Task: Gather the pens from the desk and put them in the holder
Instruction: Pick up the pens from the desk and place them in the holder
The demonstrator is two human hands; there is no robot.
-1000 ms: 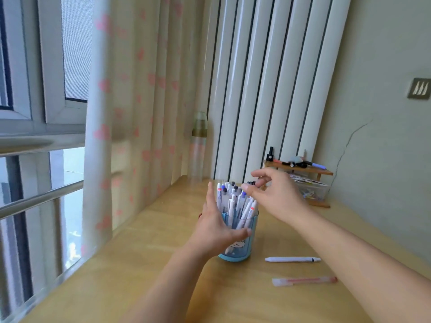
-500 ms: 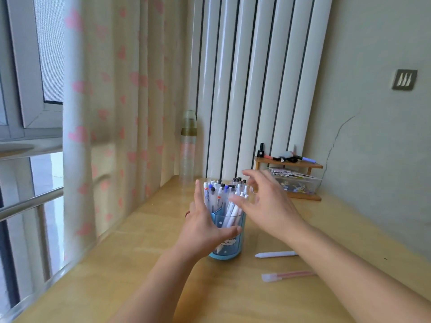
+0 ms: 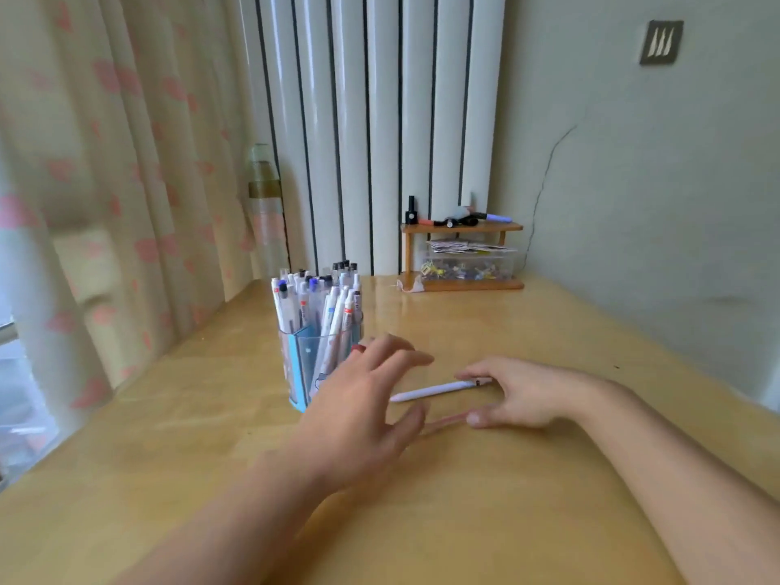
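Observation:
A clear blue pen holder (image 3: 306,365) packed with several white pens (image 3: 320,301) stands on the wooden desk (image 3: 548,331). A white pen (image 3: 434,390) lies on the desk to its right, and a pink pen (image 3: 443,422) lies just nearer me, mostly hidden between my hands. My left hand (image 3: 358,411) hovers with fingers spread, in front of the holder's right side and holding nothing. My right hand (image 3: 519,394) rests low over both pens, its fingertips touching the white pen's right end and its thumb by the pink pen.
A small wooden shelf (image 3: 462,255) with markers and a clear box of trinkets stands at the back by the wall. A clear bottle (image 3: 266,213) stands in the back left corner next to the curtain (image 3: 105,183). A white radiator (image 3: 380,120) rises behind.
Both hands have left the holder and dropped right toward the two loose pens. The right hand now touches the white pen. The view has tilted down and to the right.

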